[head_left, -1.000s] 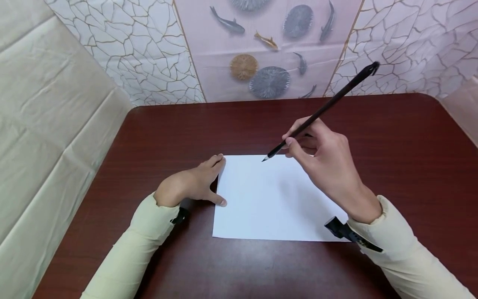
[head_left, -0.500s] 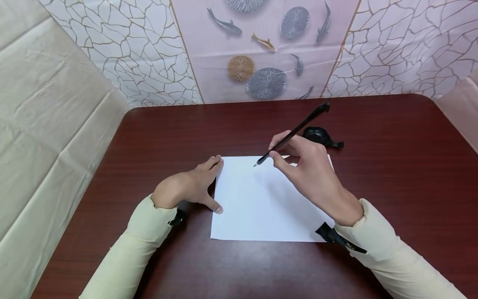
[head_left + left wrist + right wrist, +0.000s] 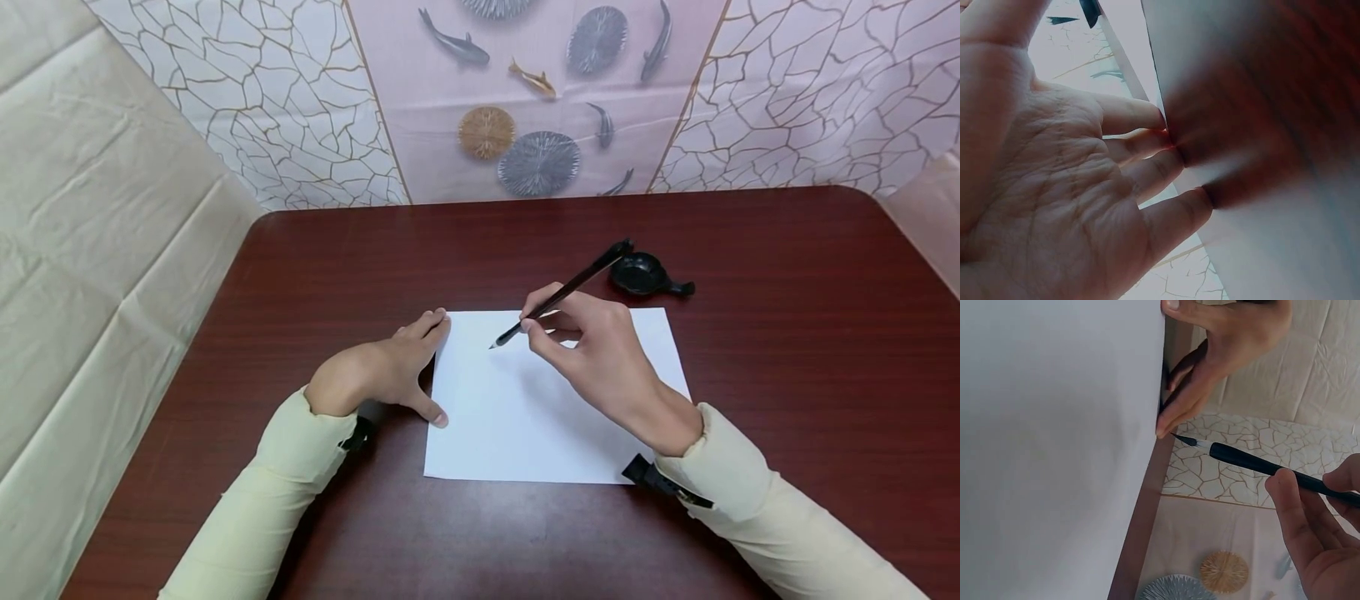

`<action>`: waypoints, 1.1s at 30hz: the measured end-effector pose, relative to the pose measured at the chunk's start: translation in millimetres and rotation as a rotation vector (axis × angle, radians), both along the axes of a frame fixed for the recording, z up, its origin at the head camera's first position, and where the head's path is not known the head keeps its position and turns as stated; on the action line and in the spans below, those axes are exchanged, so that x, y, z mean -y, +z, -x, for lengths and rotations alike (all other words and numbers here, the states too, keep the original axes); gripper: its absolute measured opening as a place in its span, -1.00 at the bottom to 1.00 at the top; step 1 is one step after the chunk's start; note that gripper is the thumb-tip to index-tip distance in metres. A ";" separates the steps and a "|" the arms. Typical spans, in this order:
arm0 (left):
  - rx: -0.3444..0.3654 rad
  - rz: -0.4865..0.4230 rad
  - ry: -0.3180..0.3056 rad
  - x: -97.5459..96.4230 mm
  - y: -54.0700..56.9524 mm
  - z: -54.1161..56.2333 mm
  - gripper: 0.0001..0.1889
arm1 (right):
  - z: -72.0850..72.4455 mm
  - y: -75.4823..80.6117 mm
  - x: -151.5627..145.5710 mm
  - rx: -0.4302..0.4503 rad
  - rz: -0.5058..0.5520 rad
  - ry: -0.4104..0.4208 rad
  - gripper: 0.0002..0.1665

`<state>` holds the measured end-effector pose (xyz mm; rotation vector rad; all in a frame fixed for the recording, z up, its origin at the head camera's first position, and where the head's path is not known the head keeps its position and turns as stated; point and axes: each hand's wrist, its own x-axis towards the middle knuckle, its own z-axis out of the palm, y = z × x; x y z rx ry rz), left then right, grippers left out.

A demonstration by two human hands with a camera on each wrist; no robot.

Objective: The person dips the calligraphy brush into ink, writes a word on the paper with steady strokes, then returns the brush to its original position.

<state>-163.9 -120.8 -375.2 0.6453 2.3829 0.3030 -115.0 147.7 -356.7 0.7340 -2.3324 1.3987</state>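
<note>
A white sheet of paper [image 3: 480, 425] lies on the dark red-brown table. My left hand [image 3: 382, 371] rests at its left edge, thumb and fingers spread, fingertips on the paper's corner and side. In the left wrist view the fingers [image 3: 1175, 219] reach straight down to the table surface. My right hand [image 3: 600, 358] pinches a black calligraphy brush [image 3: 573, 283] between thumb and fingers, over the paper. The brush slants, its dark tip [image 3: 1184, 439] pointing down and left, close over the upper left of the sheet. In the right wrist view the tip shows apart from the paper.
A small black ink dish [image 3: 641, 273] with a short handle stands behind the paper's right corner, partly overlapped by the brush's top end. Behind the table [image 3: 810, 275] hangs a patterned cloth [image 3: 277, 100] with fish and round motifs. Pale cloth [image 3: 97, 250] covers the left side.
My right hand has moved left and toward me with the brush, bringing its tip lower over the paper. The ink dish has come into view. The left hand stays nearly in place.
</note>
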 end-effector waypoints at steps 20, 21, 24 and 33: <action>-0.011 0.006 0.005 -1.4 -0.6 -0.5 0.46 | 0.9 -9.7 6.2 -0.010 -0.065 0.015 -0.80; -0.011 0.007 0.004 -1.5 -0.5 -0.5 0.46 | 0.7 -9.9 6.2 -0.009 -0.065 0.015 -0.80; -0.010 0.009 0.005 -1.8 0.0 -0.8 0.47 | 1.1 -11.4 6.5 -0.004 -0.067 0.017 -0.80; -0.012 0.021 0.004 -1.3 -0.6 0.4 0.48 | 3.1 -13.7 7.0 0.005 -0.079 0.018 -0.81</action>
